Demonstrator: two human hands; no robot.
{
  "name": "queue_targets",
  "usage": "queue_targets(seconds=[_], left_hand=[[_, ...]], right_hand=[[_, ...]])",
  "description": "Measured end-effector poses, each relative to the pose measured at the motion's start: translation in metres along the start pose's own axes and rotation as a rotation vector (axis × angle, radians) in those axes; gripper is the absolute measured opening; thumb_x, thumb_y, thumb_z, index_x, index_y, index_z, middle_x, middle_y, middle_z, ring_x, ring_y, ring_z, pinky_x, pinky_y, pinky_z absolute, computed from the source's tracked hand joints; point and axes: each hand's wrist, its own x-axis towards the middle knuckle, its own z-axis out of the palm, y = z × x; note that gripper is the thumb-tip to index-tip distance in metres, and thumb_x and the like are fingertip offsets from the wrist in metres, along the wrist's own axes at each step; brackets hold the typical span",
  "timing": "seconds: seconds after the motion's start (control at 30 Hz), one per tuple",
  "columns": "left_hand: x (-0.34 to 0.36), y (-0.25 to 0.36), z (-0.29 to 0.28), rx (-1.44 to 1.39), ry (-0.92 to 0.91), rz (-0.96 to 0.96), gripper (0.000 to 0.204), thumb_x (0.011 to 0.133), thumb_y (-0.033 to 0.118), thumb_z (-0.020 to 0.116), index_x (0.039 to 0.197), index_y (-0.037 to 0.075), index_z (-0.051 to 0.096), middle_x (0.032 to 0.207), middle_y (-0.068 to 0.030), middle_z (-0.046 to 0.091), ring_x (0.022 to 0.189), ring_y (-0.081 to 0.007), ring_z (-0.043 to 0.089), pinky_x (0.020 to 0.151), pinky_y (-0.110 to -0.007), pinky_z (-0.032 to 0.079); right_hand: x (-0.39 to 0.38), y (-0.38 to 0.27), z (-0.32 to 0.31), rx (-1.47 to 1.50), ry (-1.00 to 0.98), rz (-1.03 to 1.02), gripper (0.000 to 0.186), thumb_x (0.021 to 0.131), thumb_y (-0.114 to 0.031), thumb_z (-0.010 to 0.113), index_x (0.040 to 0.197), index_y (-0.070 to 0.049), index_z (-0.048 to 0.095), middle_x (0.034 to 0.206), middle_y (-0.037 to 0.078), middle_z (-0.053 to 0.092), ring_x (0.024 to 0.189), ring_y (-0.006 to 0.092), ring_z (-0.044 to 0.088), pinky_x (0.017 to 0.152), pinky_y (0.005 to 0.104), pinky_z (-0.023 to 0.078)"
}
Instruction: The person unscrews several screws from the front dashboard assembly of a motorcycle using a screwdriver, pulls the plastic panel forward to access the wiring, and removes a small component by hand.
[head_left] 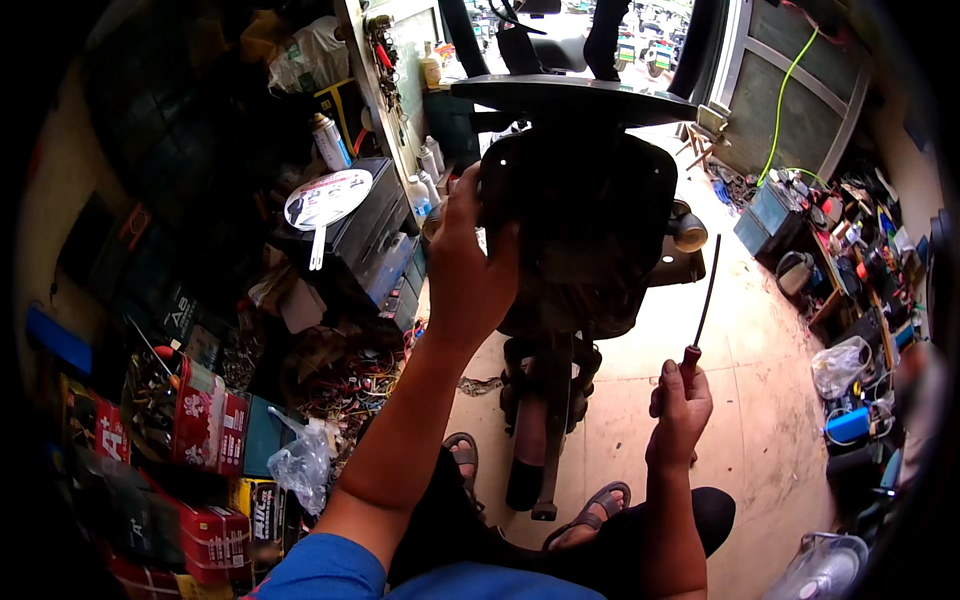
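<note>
- Pale tiled floor (pixel 760 400) is overhung by a bulky black machine (pixel 580 220), touched by the spread left hand (pixel 470 265).
- Long red-handled screwdriver (pixel 691 358) is held in the right hand (pixel 683 410), unapplied; work left is unclear.

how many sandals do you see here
2: the left sandal is left of the bottom tube of the dark machine; the right sandal is right of it, below and left of the right hand holding the screwdriver. More could be hidden in the shadows.
</note>
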Motion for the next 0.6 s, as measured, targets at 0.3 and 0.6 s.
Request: queue_targets(seconds=[0.3, 0.6], left_hand=[[-0.028, 0.007, -0.023, -0.163, 0.11, -0.13, 0.035, 0.104, 0.0, 0.068, 0.138, 0.0, 0.06, 0.124, -0.0105, 0.075, 0.112, -0.0162, 0.072, 0.1, -0.032, 0.055], [-0.036, -0.054, -0.021, -0.551, 0.362, -0.639, 0.013, 0.11, 0.015, 0.063, 0.12, 0.006, 0.063, 0.099, -0.0031, 0.073, 0.086, -0.0122, 0.07, 0.075, -0.028, 0.053]], right_hand=[[0.001, 0.01, -0.032, 0.341, 0.075, 0.301, 0.024, 0.109, -0.022, 0.069, 0.129, -0.02, 0.056, 0.089, -0.002, 0.057, 0.07, 0.006, 0.051, 0.055, 0.0194, 0.039], [0.005, 0.011, -0.032, 0.34, 0.087, 0.107, 0.017, 0.109, -0.019, 0.07, 0.102, -0.014, 0.055, 0.083, -0.002, 0.057, 0.068, 0.0072, 0.053, 0.057, 0.0227, 0.042]])
